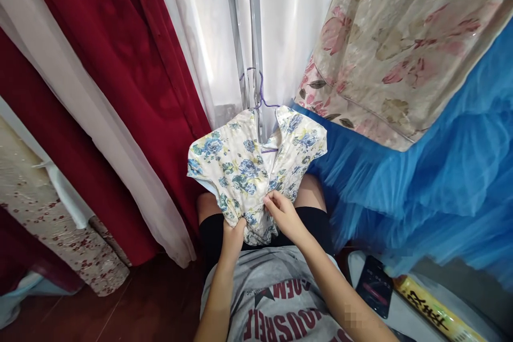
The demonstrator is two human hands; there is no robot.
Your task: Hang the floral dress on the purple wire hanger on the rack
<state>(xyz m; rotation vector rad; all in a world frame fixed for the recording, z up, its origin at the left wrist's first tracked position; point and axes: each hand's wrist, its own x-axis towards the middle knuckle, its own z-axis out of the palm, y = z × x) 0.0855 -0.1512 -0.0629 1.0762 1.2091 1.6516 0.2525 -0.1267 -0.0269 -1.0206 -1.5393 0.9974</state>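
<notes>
A white short-sleeved blouse (240, 160) with blue, green and yellow flowers lies over my lap. Inside its collar is a purple hanger (261, 91), its hook up near the grey straps or poles in front of a white curtain. My left hand (234, 230) grips the blouse's lower left side, thumb on top and the other fingers hidden beneath the cloth. At the front opening, my right hand (279, 207) pinches the fabric's edge between thumb and fingers. The blouse's hem is bunched near my shorts.
Red curtains (120, 64) and pale cloth hang at left. To the right hang a pink-flowered beige garment (385, 53) and blue tulle (368, 181). A phone (374, 286) and a yellow packet (433, 304) lie on a light surface at lower right.
</notes>
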